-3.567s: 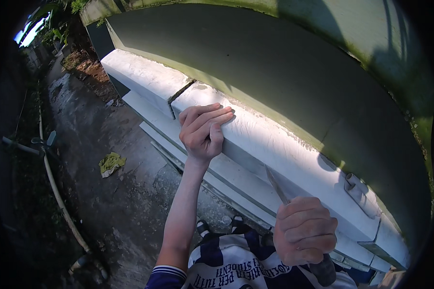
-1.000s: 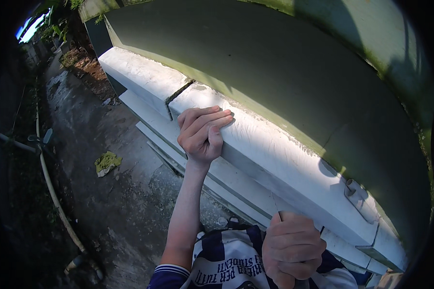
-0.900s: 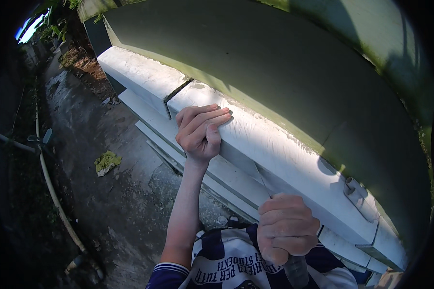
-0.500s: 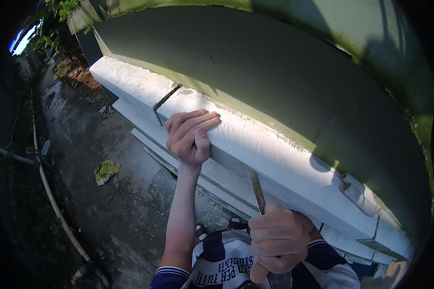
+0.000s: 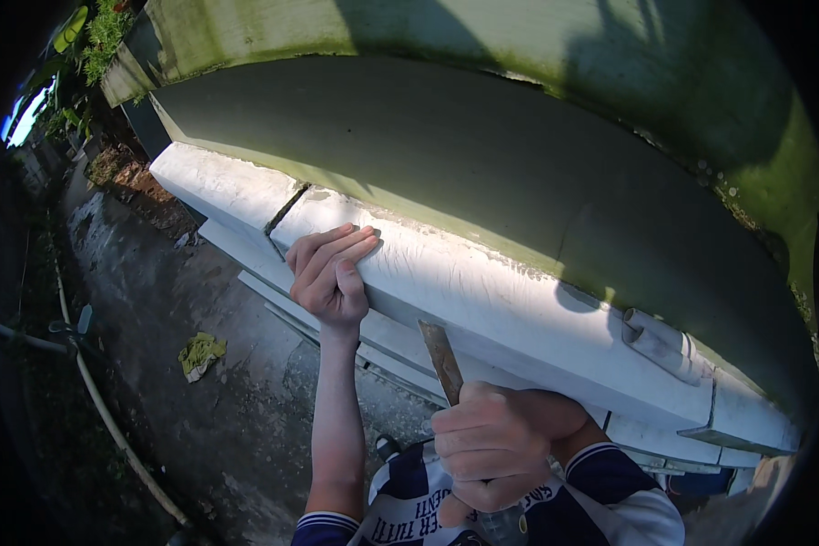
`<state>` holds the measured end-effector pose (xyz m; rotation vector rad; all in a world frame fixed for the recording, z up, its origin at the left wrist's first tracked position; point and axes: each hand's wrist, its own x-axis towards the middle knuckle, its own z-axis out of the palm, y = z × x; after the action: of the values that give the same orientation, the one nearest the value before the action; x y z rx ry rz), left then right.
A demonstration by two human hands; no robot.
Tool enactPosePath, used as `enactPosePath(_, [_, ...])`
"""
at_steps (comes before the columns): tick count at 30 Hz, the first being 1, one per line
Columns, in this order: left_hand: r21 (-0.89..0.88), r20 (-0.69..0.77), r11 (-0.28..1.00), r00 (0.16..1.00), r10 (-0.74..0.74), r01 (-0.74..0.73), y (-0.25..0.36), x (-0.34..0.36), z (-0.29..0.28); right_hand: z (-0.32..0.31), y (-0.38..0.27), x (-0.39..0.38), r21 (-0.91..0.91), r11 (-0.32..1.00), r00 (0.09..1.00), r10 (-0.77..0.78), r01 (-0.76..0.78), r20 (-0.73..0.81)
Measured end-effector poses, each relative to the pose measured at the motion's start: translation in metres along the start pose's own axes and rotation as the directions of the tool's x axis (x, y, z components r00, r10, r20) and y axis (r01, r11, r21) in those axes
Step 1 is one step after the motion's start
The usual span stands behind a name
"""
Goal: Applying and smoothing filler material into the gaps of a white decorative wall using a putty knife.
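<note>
My left hand (image 5: 328, 273) grips the white ledge (image 5: 464, 273) near a dark crack (image 5: 287, 207), its fingertips pressed together on the sunlit top and its thumb bent at the front edge. My right hand (image 5: 487, 441), lower and to the right, is closed round a hand tool with a flat, dull metal blade (image 5: 439, 350). The blade points up and leftward to the front face of the ledge, below my left hand; whether its tip touches cannot be told. The tool's handle shows partly below my fist.
A mossy green wall (image 5: 664, 73) with a shaded recess rises behind the ledge. A pale rolled or tubular object (image 5: 664, 346) lies at the ledge's right. Lower white steps (image 5: 264, 287) run beneath. On the concrete ground (image 5: 155, 300) are a yellow-green cloth (image 5: 200, 355) and long pipes (image 5: 109, 423). Plants hang top left.
My right hand and blade have shifted leftward, and more of the blade's flat side shows. The view has turned, lowering the ledge's left end. My left hand keeps its hold on the ledge.
</note>
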<state>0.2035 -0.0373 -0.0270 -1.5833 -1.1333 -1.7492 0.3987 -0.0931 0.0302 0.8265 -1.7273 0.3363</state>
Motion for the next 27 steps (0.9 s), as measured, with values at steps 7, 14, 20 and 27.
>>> enactPosePath(7, [0.005,0.001,1.0,1.0,0.006,-0.006,0.0,0.0,-0.004,-0.007,-0.004,-0.002,0.028,1.0,1.0,-0.007,0.006,0.023])
enactPosePath(14, [0.002,0.004,1.0,1.0,0.018,-0.018,0.001,0.002,-0.003,-0.011,-0.008,-0.006,0.096,0.995,0.998,-0.021,0.027,-0.063])
enactPosePath(20, [0.001,0.005,1.0,1.0,0.014,-0.014,-0.001,0.001,-0.003,-0.026,-0.016,-0.013,0.088,0.98,0.983,0.181,-0.18,-0.002])
enactPosePath(27, [0.007,0.012,1.0,1.0,0.02,-0.02,0.002,0.004,-0.001,-0.026,-0.01,-0.01,0.2,0.954,0.974,0.223,-0.225,0.029])
